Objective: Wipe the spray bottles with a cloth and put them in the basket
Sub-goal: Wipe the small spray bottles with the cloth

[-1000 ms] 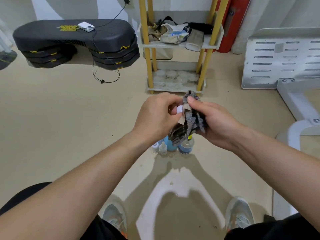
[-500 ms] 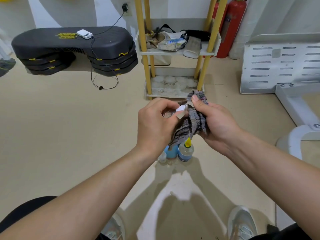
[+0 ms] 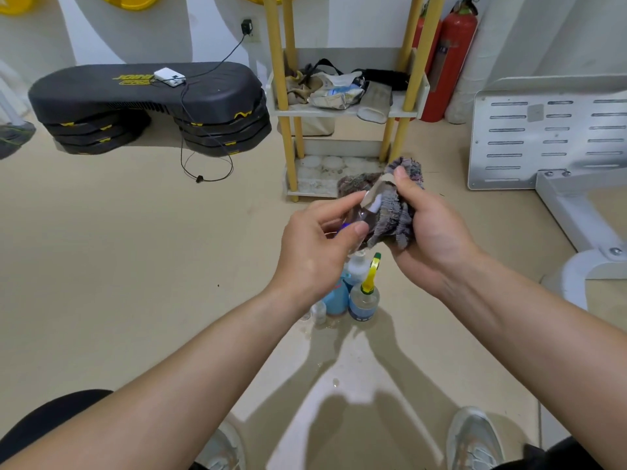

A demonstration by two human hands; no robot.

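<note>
Beige floor (image 3: 135, 266) below; left hand (image 3: 315, 252) pinching small clear bottle (image 3: 363, 215), right hand (image 3: 431, 239) clutching soft cloth (image 3: 393, 215); probably light, slick, best gripped mid-body.

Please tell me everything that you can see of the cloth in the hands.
The cloth is grey with darker stripes and a purplish fringe, of soft, ribbed-looking fabric. It is bunched up. The right hand grips it, thumb on top, and presses it against a small clear bottle that the left hand holds, above the bottles on the floor.

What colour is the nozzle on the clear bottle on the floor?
Yellow, green-tipped nozzle on the clear bottle; the head view shows it.
</note>
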